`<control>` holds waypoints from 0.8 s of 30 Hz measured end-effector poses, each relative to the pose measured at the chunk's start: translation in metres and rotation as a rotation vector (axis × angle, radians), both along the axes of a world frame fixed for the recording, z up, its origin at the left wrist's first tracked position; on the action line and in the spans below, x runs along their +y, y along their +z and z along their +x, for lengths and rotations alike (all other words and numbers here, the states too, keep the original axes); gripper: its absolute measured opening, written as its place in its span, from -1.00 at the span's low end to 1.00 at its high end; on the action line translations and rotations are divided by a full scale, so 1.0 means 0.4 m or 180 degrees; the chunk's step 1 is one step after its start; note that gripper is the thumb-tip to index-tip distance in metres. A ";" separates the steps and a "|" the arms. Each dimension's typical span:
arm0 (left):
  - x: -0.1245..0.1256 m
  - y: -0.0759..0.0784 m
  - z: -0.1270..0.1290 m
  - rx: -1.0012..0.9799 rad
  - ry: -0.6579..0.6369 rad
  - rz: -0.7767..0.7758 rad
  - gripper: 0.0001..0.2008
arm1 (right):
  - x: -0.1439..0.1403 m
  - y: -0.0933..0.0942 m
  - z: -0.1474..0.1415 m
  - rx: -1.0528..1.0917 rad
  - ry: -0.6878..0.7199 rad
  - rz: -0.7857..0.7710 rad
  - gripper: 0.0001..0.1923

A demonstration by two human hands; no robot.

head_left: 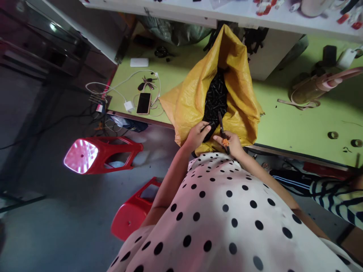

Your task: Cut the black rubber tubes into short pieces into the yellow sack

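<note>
A yellow sack (188, 100) stands open on the green table (272, 126), its near part at the table's near edge, and small black pieces (216, 90) fill its mouth. The left hand (197, 135) is at the near left of the opening, thumb and index finger drawn narrow over the pieces; whether a piece is pinched there, I cannot tell. Just to the right, the right hand (233, 144) has its fingers closed around a dark scissors-like tool (221, 126) with an orange part, its slim end pointing far, over the pieces. Left of the sack lie a phone (143, 103), a bunch of keys (147, 83) just beyond it, a white plug (128, 105) beside it, and a white slab (139, 62) farther back. On the right, a pinkish bottle (308, 90) with a strap is well apart from the sack, and two tape rolls (332, 135) sit nearer. A white shelf (170, 12) runs along the far side. On the floor to the left are two red stools (129, 221); at the near right, a person in a striped top (336, 196) is partly in view.
</note>
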State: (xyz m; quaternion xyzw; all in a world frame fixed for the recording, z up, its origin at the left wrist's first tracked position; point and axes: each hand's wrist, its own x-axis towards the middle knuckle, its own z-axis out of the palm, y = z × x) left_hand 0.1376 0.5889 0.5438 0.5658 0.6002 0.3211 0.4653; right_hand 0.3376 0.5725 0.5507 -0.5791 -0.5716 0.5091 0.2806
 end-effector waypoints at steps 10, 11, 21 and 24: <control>0.081 0.073 -0.066 0.2641 0.0972 -0.0565 -0.54 | 0.142 -0.082 0.202 -0.1931 -0.1528 0.1365 -0.34; 0.094 0.086 -0.079 0.2672 0.1149 -0.0464 -0.54 | 0.168 -0.088 0.221 -0.1999 -0.1472 0.1316 -0.34; 0.214 0.127 -0.184 0.1848 0.1596 0.0163 -0.20 | 0.280 -0.091 0.339 -0.1531 -0.1922 0.0024 -0.58; 0.223 0.120 -0.204 0.1653 0.1536 0.0084 -0.08 | 0.281 -0.096 0.337 -0.1356 -0.2202 0.0581 -0.71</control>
